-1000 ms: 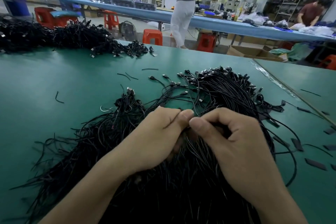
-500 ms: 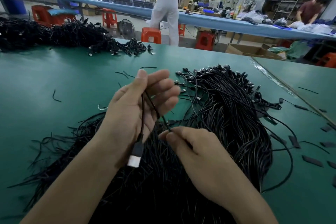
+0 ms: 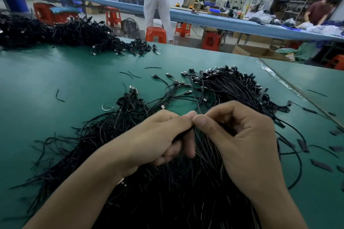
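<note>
Okay, both grips are back together now. My left grip (image 3: 160,139) has come down low again, fingers curled round a thin black cable (image 3: 197,136). Its thumb tip butts right up against the right grip (image 3: 247,143), which pinches what looks like the same strand between thumb and forefinger. Half a second ago the left one was up in the air with a USB plug dangling under it. That plug is out of sight now, so I can't tell where it ended up.

The cable sits right between the two thumbs, just above the big cable pile (image 3: 186,191) on the green desk (image 3: 55,80). My read is that one lead is singled out and I'm about to work it, maybe straighten or bundle it. The connector ends (image 3: 214,75) fan out beyond the hands. A second heap (image 3: 55,31) lies well apart at the far left.
</note>
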Demonstrator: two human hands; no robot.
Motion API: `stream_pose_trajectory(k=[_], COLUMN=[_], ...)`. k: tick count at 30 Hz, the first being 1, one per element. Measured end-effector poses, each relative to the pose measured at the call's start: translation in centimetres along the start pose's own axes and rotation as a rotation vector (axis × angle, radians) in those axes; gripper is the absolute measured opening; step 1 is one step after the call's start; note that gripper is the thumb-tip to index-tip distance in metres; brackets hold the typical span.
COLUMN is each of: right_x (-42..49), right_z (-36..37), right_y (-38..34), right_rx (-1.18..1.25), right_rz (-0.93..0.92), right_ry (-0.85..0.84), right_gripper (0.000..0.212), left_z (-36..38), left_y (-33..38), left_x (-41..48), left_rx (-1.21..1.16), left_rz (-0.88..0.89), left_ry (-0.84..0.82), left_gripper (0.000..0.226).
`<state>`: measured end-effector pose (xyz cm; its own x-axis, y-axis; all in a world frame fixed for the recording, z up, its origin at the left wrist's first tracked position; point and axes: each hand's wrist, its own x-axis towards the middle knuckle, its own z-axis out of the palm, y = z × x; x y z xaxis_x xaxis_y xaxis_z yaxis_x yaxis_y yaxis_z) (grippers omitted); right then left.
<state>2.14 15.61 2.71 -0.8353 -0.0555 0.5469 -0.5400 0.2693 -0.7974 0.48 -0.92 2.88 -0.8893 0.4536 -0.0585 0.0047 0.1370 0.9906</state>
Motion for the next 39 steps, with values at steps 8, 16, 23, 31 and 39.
stream_pose_trajectory(k=[8, 16, 23, 31, 39], right_x=[-0.5, -1.2, -0.2, 0.2, 0.0], right_z=[1.1, 1.6, -1.0, -1.1, -0.9], right_y=[0.6, 0.2, -0.2, 0.6, 0.8], right_rx=[-0.124, -0.308, -0.296, 0.118, 0.069], right_rz=[0.265, 0.256, 0.04, 0.094, 0.105], right_ry=[-0.197, -0.587, -0.307, -0.148, -0.319], right_gripper=[0.033, 0.017, 0.011, 0.02, 0.013], left_z=[-1.2, -0.3, 0.6, 0.4, 0.3], left_y=[0.7, -1.9, -1.9, 0.0, -0.4], left_x=[-0.1, 1.9, 1.4, -0.1, -0.1], left_rx=[-0.901, -0.126, 0.356, -0.122, -0.144], left_rz=[0.195, 0.45, 0.145, 0.042, 0.049], left_ry=[-0.15, 0.575, 0.245, -0.06, -0.019], left_gripper=[0.044, 0.025, 0.047, 0.055, 0.054])
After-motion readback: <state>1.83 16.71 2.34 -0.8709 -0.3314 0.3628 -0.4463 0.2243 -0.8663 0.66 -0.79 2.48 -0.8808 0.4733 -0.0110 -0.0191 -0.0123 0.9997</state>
